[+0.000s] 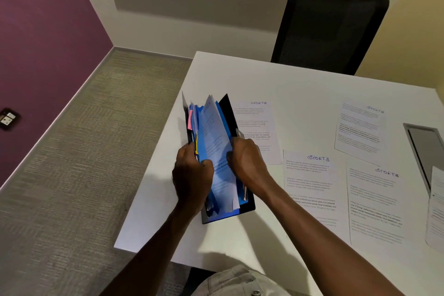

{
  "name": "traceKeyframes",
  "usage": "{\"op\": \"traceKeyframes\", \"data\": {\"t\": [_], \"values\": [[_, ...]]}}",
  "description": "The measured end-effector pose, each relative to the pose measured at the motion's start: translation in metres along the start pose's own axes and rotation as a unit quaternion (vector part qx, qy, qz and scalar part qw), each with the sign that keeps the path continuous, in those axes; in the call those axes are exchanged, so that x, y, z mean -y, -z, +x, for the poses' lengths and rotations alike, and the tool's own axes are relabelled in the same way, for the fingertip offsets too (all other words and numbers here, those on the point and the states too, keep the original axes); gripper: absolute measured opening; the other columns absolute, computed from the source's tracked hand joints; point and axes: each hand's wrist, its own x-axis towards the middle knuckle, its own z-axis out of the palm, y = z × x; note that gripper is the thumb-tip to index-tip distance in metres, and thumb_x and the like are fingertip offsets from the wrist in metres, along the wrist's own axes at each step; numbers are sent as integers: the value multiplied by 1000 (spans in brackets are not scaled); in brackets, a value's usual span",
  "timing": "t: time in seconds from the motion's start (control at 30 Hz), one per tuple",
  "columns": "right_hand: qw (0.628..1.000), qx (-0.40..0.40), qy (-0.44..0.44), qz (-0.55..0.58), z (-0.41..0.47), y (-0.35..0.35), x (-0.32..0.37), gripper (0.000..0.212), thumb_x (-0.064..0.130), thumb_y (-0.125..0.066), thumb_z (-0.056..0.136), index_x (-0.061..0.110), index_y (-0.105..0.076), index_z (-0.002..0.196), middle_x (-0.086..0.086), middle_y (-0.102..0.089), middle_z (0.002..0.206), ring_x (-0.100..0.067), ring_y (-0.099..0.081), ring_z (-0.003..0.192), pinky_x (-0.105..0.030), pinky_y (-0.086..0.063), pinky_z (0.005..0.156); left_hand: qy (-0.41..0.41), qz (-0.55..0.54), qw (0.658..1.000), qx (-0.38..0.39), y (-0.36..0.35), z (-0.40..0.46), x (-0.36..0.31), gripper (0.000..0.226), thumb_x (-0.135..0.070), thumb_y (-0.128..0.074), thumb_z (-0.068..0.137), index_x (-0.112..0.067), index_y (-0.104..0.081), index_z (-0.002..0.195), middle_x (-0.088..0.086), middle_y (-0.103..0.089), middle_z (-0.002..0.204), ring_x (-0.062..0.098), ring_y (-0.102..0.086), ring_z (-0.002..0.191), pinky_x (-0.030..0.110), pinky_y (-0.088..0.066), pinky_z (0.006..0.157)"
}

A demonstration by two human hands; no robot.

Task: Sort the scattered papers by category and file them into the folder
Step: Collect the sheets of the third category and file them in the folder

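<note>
A black folder [230, 113] with blue dividers and coloured tabs stands half open near the left edge of the white table [300, 84]. A white printed sheet [216, 137] sticks up between its dividers. My left hand [192, 173] grips the left bundle of dividers. My right hand [247, 161] holds the right side of the folder at the sheet's edge. Several sheets headed "SPORTS" lie flat to the right: one right beside the folder [259, 122], one in the middle [310, 182], one far right [360, 130] and one near right [374, 202].
A black mesh chair [329, 29] stands behind the table's far edge. A grey cable hatch [425, 146] is set in the table at the right, with another sheet [436, 209] partly over it. Carpet floor and a purple wall with a socket [8, 118] lie to the left.
</note>
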Motion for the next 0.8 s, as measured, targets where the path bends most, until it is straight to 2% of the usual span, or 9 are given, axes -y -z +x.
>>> {"op": "traceKeyframes", "data": {"t": [0.1, 0.2, 0.23, 0.3, 0.4, 0.47, 0.57, 0.7, 0.8], "values": [[1000, 5, 16, -26, -5, -5, 13, 8, 2, -50, 92, 5, -53, 85, -7, -54, 86, -28, -58, 81, -30, -37, 64, -39, 94, 995, -3, 3, 3, 1, 24, -16, -79, 74, 0, -68, 88, 14, -67, 79, 30, -66, 66, 29, -47, 51], [1000, 0, 3, -4, -6, -4, 18, 15, 0, -47, 93, 9, -48, 82, 6, -38, 69, -24, -54, 76, -26, -32, 64, -104, 147, 982, -54, 9, 11, 3, 22, -7, -73, 73, -3, -57, 58, 10, -52, 51, 24, -48, 42, 21, -26, 48], [1000, -4, 3, -7, -5, -2, 19, 16, -1, -46, 94, 9, -48, 82, 3, -43, 71, -25, -56, 78, -26, -32, 64, -111, 145, 981, -66, 12, 13, 3, 25, -4, -72, 72, -3, -54, 55, 10, -48, 48, 21, -42, 41, 21, -24, 49], [999, -10, 10, -32, -6, 5, 25, 18, -5, -47, 92, 8, -54, 82, -12, -60, 87, -27, -58, 82, -26, -32, 64, -122, 137, 980, -81, 15, 14, 4, 26, -2, -68, 72, -3, -50, 54, 10, -44, 47, 16, -31, 45, 21, -21, 49], [998, -4, 33, -54, -11, 13, 40, 17, -9, -47, 90, 3, -57, 82, -18, -62, 103, -29, -61, 91, -23, -31, 66, -133, 138, 978, -76, 15, 13, 6, 20, -2, -61, 71, -5, -48, 56, 11, -42, 49, 22, -35, 41, 23, -20, 49], [998, 1, 47, -49, -13, 11, 49, 11, -5, -49, 90, -2, -60, 89, -18, -58, 99, -27, -57, 85, -24, -32, 67, -154, 141, 976, -67, 15, 13, 7, 18, -1, -59, 72, -6, -49, 59, 12, -44, 52, 28, -43, 41, 24, -21, 48], [998, 7, 49, -46, -13, 4, 51, 15, -4, -48, 91, 1, -54, 79, -10, -46, 86, -20, -46, 76, -26, -33, 66, -167, 136, 975, -54, 18, 12, 5, 17, 4, -56, 71, -5, -48, 59, 12, -44, 52, 29, -43, 41, 24, -23, 47], [998, -30, 35, -50, -12, 4, 44, 20, -9, -41, 93, 3, -58, 93, -1, -39, 82, -21, -47, 79, -25, -34, 67, -168, 153, 972, -61, 27, 16, -2, 27, 15, -66, 57, -4, -47, 56, 12, -42, 51, 26, -40, 39, 22, -23, 44], [997, 30, 40, -51, -6, -7, 39, 23, 2, -40, 101, 8, -53, 83, 2, -42, 78, -18, -46, 82, -23, -32, 70, -220, 155, 961, -67, 33, 16, -7, 32, 18, -69, 54, -5, -47, 52, 12, -43, 47, 25, -41, 35, 20, -30, 40]]}}
